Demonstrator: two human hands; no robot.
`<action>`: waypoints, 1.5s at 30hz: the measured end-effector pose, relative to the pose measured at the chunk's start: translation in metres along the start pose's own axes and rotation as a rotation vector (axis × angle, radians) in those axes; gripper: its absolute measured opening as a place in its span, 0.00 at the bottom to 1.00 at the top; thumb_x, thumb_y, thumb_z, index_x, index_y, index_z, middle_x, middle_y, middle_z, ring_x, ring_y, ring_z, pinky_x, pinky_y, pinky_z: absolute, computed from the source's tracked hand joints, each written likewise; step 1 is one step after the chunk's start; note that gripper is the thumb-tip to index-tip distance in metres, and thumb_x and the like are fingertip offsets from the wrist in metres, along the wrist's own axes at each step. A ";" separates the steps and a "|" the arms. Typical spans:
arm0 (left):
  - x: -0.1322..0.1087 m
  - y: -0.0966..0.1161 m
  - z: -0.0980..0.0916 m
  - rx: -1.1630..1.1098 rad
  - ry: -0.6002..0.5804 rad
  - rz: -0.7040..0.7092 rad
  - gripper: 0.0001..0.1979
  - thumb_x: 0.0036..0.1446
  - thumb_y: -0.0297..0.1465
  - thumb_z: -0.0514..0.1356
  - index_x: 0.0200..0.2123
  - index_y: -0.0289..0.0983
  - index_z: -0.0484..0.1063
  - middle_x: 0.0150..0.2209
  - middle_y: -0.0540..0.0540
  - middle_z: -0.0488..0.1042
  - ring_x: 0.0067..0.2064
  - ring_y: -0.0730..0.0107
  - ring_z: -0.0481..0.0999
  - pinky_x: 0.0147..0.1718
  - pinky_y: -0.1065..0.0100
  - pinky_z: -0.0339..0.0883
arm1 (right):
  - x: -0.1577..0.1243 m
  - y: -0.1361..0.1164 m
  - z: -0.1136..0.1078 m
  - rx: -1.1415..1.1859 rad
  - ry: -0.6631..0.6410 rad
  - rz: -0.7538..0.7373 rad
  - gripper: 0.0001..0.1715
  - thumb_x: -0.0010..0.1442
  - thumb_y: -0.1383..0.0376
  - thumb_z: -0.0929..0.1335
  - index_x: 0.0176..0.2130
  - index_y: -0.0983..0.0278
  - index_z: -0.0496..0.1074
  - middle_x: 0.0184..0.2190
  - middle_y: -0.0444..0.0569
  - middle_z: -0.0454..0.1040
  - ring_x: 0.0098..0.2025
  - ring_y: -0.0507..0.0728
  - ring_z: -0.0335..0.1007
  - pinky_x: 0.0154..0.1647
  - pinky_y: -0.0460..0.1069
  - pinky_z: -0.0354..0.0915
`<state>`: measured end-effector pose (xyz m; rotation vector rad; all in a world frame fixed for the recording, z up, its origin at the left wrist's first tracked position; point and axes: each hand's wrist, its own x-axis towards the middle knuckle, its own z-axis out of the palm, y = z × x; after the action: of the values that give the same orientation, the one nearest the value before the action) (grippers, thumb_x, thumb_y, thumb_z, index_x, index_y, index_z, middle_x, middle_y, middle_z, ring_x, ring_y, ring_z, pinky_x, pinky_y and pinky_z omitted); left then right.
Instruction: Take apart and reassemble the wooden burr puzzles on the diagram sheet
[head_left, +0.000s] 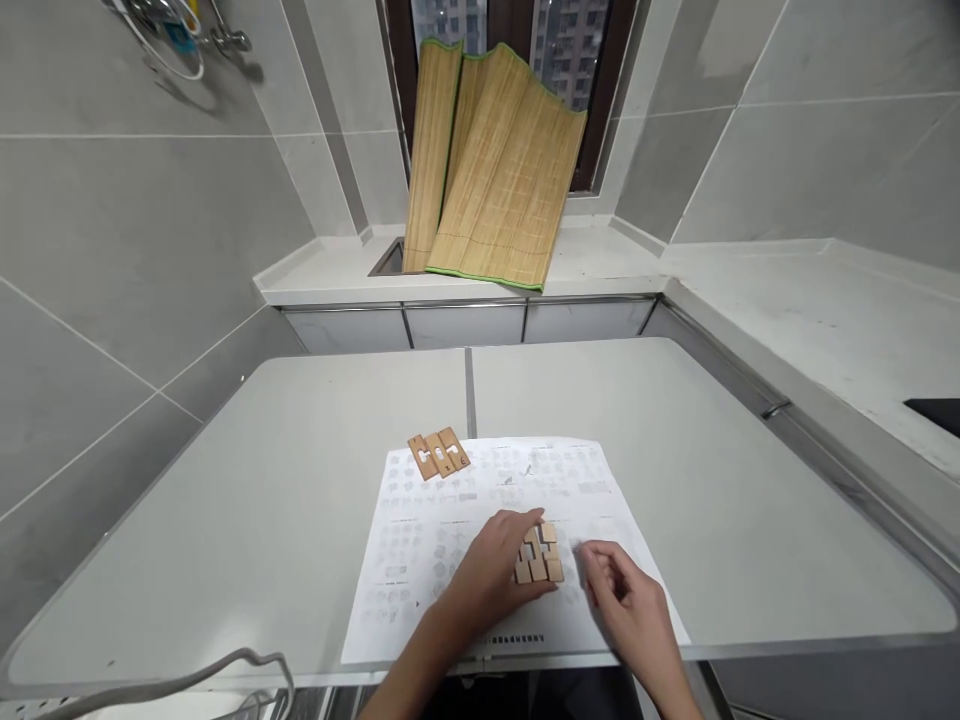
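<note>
My left hand (495, 562) reaches round a small wooden block puzzle (537, 568), with the thumb along its near edge and fingers at its far edge. The puzzle is made of several pale square-topped pieces with small gaps between them; its left side is partly hidden by my hand. To the right of it, apart from the puzzle, my right hand (626, 598) rests with its fingers curled in, and nothing shows in them. Both hands are over a large printed white sheet (405, 560). Three thin wooden cards (439, 453) with cut-out shapes overlap at the sheet's upper left.
The sheet lies on a pale folding table (742, 500) with a centre seam. A grey cable (180, 685) crosses the front left edge. Behind stands a white ledge (607, 262) with a folded bamboo mat (502, 170) against the window. A white counter (847, 320) runs along the right.
</note>
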<state>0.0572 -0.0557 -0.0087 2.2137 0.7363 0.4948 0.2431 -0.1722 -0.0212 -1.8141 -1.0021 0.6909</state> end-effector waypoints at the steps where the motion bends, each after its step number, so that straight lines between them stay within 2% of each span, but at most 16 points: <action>1: 0.000 -0.001 0.001 0.011 0.007 0.015 0.47 0.53 0.37 0.76 0.71 0.48 0.57 0.64 0.39 0.70 0.63 0.45 0.71 0.61 0.44 0.70 | 0.000 -0.001 0.000 -0.006 0.000 -0.008 0.32 0.67 0.38 0.65 0.38 0.62 0.78 0.23 0.43 0.70 0.25 0.54 0.63 0.27 0.45 0.64; 3: -0.003 -0.003 -0.002 0.054 0.043 0.025 0.53 0.48 0.43 0.78 0.71 0.46 0.56 0.67 0.35 0.66 0.67 0.40 0.66 0.63 0.39 0.66 | -0.001 -0.003 0.000 -0.022 -0.006 -0.024 0.31 0.68 0.39 0.64 0.38 0.62 0.78 0.24 0.44 0.71 0.25 0.54 0.63 0.27 0.45 0.65; 4: -0.006 -0.005 -0.005 0.083 0.062 0.023 0.53 0.46 0.45 0.79 0.70 0.45 0.58 0.67 0.34 0.65 0.67 0.38 0.65 0.64 0.37 0.64 | -0.002 -0.003 0.000 -0.032 -0.016 -0.034 0.30 0.68 0.40 0.64 0.38 0.62 0.78 0.25 0.44 0.71 0.25 0.54 0.63 0.27 0.45 0.65; 7: -0.014 -0.007 -0.016 0.146 0.089 0.001 0.42 0.45 0.42 0.80 0.61 0.45 0.69 0.64 0.36 0.68 0.67 0.38 0.64 0.63 0.37 0.64 | -0.003 -0.005 -0.001 -0.062 -0.061 -0.092 0.26 0.70 0.43 0.64 0.41 0.61 0.77 0.27 0.45 0.72 0.26 0.54 0.65 0.28 0.46 0.65; 9: -0.019 -0.005 -0.022 0.131 0.095 -0.033 0.36 0.46 0.36 0.79 0.58 0.45 0.71 0.61 0.38 0.70 0.64 0.40 0.66 0.61 0.40 0.67 | -0.003 -0.005 0.000 -0.089 -0.101 -0.165 0.23 0.71 0.46 0.65 0.45 0.61 0.77 0.28 0.45 0.72 0.27 0.54 0.66 0.28 0.46 0.66; 11: -0.023 -0.002 -0.025 0.060 0.103 -0.068 0.35 0.49 0.32 0.77 0.59 0.46 0.70 0.59 0.39 0.71 0.62 0.44 0.69 0.60 0.44 0.69 | -0.002 -0.004 0.000 -0.137 -0.150 -0.266 0.20 0.72 0.49 0.65 0.51 0.60 0.76 0.31 0.46 0.73 0.29 0.55 0.68 0.30 0.47 0.67; 15: -0.029 0.004 -0.024 -0.149 0.074 -0.131 0.39 0.55 0.30 0.72 0.67 0.50 0.61 0.60 0.44 0.73 0.53 0.57 0.77 0.56 0.54 0.73 | 0.000 -0.002 0.003 -0.255 -0.197 -0.416 0.16 0.73 0.55 0.66 0.55 0.56 0.76 0.35 0.46 0.73 0.28 0.54 0.68 0.32 0.48 0.68; 17: -0.031 0.004 -0.023 -0.218 0.065 -0.171 0.41 0.55 0.31 0.73 0.68 0.50 0.59 0.56 0.47 0.76 0.46 0.62 0.79 0.52 0.57 0.75 | 0.001 0.000 0.004 -0.275 -0.193 -0.418 0.15 0.73 0.56 0.66 0.54 0.56 0.77 0.37 0.46 0.74 0.27 0.53 0.68 0.31 0.48 0.67; 19: -0.032 0.004 -0.022 -0.243 0.071 -0.197 0.39 0.53 0.33 0.75 0.65 0.49 0.63 0.46 0.50 0.78 0.42 0.63 0.79 0.48 0.59 0.75 | 0.001 0.000 0.003 -0.256 -0.194 -0.402 0.16 0.73 0.55 0.66 0.53 0.56 0.77 0.37 0.47 0.73 0.28 0.54 0.68 0.30 0.48 0.67; 22: -0.031 0.005 -0.025 -0.243 0.096 -0.190 0.35 0.51 0.37 0.76 0.60 0.46 0.67 0.38 0.52 0.75 0.39 0.64 0.78 0.44 0.61 0.73 | 0.002 -0.001 0.000 -0.173 -0.183 -0.364 0.17 0.72 0.52 0.67 0.51 0.57 0.79 0.35 0.48 0.72 0.30 0.55 0.69 0.31 0.48 0.69; 25: -0.030 0.006 -0.028 -0.213 0.128 -0.139 0.34 0.51 0.39 0.76 0.59 0.44 0.68 0.39 0.50 0.73 0.37 0.66 0.74 0.42 0.62 0.73 | 0.003 -0.003 -0.002 -0.090 -0.164 -0.320 0.17 0.71 0.51 0.68 0.50 0.57 0.80 0.34 0.48 0.73 0.30 0.55 0.70 0.28 0.47 0.68; 28: -0.029 0.006 -0.028 -0.170 0.158 -0.101 0.33 0.53 0.37 0.75 0.60 0.44 0.68 0.42 0.48 0.73 0.37 0.66 0.72 0.41 0.62 0.72 | 0.003 -0.003 -0.003 -0.059 -0.167 -0.295 0.18 0.71 0.51 0.69 0.51 0.58 0.81 0.35 0.49 0.75 0.30 0.56 0.71 0.26 0.47 0.67; 33: -0.027 0.004 -0.025 -0.182 0.205 -0.112 0.31 0.54 0.33 0.74 0.59 0.45 0.68 0.44 0.48 0.74 0.42 0.63 0.76 0.47 0.59 0.74 | 0.002 -0.002 -0.002 -0.097 -0.172 -0.298 0.17 0.71 0.53 0.68 0.52 0.57 0.80 0.35 0.48 0.73 0.32 0.56 0.72 0.29 0.47 0.68; 38: -0.028 0.003 -0.023 -0.282 0.131 -0.187 0.33 0.55 0.32 0.72 0.62 0.48 0.66 0.58 0.47 0.75 0.47 0.62 0.80 0.51 0.57 0.77 | 0.000 -0.003 0.000 -0.164 -0.158 -0.341 0.16 0.72 0.55 0.67 0.52 0.58 0.79 0.35 0.48 0.72 0.31 0.55 0.70 0.30 0.47 0.68; 41: -0.030 0.002 -0.023 -0.285 0.116 -0.202 0.33 0.55 0.30 0.71 0.62 0.48 0.66 0.57 0.47 0.75 0.46 0.62 0.80 0.52 0.57 0.77 | 0.000 -0.006 -0.001 -0.201 -0.141 -0.358 0.15 0.72 0.56 0.66 0.52 0.58 0.78 0.36 0.48 0.72 0.30 0.54 0.69 0.31 0.47 0.68; 45: -0.030 0.002 -0.023 -0.248 0.162 -0.175 0.31 0.55 0.31 0.72 0.60 0.45 0.67 0.54 0.46 0.74 0.42 0.65 0.77 0.49 0.59 0.76 | -0.001 -0.011 -0.001 -0.222 -0.121 -0.362 0.15 0.71 0.55 0.67 0.51 0.57 0.78 0.39 0.48 0.72 0.33 0.54 0.71 0.33 0.47 0.69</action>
<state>0.0226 -0.0641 0.0036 1.8764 0.8937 0.6451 0.2395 -0.1712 -0.0105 -1.7250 -1.4922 0.4841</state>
